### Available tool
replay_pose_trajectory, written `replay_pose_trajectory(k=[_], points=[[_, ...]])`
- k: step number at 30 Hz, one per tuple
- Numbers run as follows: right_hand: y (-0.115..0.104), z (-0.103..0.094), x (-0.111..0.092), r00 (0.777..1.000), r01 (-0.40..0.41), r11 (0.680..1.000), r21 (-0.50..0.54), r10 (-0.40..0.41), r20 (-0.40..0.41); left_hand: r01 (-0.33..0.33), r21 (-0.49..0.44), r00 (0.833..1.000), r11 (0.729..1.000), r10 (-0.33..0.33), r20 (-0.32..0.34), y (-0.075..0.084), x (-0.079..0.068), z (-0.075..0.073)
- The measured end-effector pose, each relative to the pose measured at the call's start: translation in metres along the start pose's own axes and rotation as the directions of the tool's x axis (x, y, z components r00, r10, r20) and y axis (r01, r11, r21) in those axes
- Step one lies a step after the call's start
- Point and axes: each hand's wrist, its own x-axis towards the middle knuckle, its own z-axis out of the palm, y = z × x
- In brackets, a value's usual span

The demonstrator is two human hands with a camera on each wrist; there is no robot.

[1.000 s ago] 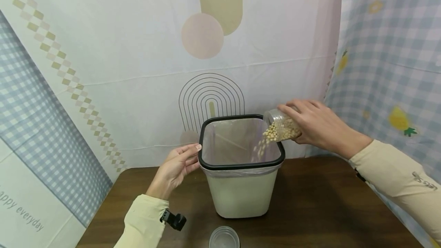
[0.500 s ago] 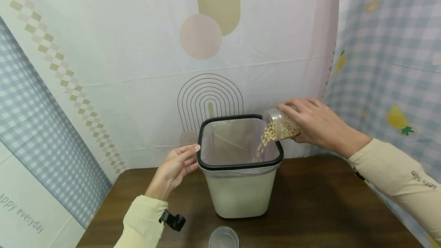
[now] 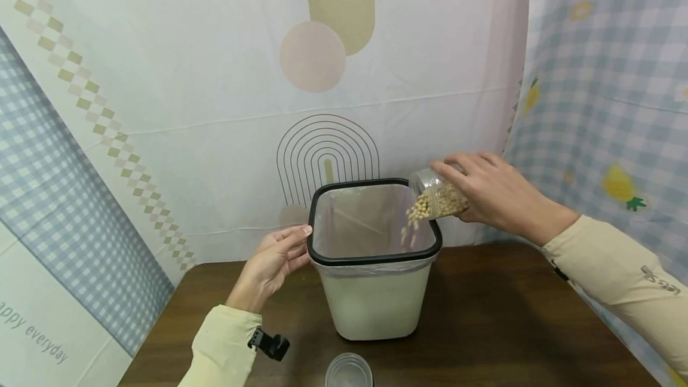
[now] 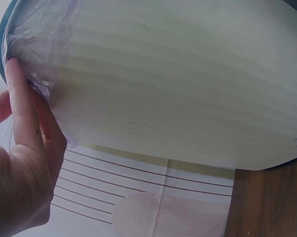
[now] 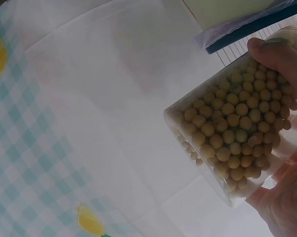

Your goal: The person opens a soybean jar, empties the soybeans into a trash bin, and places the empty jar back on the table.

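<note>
A pale green trash can (image 3: 376, 306) with a black rim (image 3: 376, 261) stands on the table, lined with a thin translucent bag (image 3: 355, 214). My left hand (image 3: 267, 264) holds the can's left rim, thumb at the edge and fingers below it; the left wrist view shows fingertips (image 4: 16, 74) against the bag's folded-over edge. My right hand (image 3: 497, 196) grips a clear plastic jar (image 3: 424, 180), tilted mouth-down over the right rim. Soybeans (image 3: 412, 220) fall from its mouth into the can. Many soybeans (image 5: 232, 118) still fill the jar's lower side in the right wrist view.
A clear round lid (image 3: 349, 370) lies on the dark wooden table (image 3: 494, 303) in front of the can. A printed white cloth (image 3: 215, 76) hangs close behind, with checked cloth (image 3: 602, 106) on the right side.
Soybeans keep streaming from the jar, and the falling stream changes shape. Both hands hold nearly the same position; the whole view shifts slightly left.
</note>
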Motion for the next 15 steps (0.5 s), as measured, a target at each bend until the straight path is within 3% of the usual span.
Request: replay_pose_trajectory(k=[15], points=[[0.0000, 0.0009, 0.0022, 1.000, 0.007, 1.000, -0.019, -0.007, 0.007, 0.001, 0.005, 1.000, 1.000, -0.001, 0.001, -0.0003, 0.0006, 0.0001]])
